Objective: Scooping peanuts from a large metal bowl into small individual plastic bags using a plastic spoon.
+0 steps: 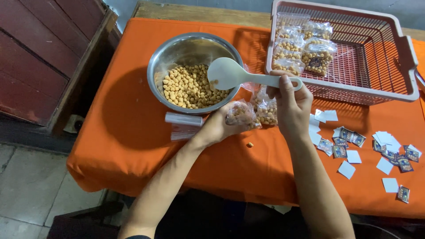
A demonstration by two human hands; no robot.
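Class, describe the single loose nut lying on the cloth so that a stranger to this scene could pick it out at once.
Start at the orange tablecloth and find the steel bowl of nuts. Move toward the person, just past the left hand, which holds a small clear bag. The loose nut lies alone on bare cloth there, neither in the bowl nor bagged.
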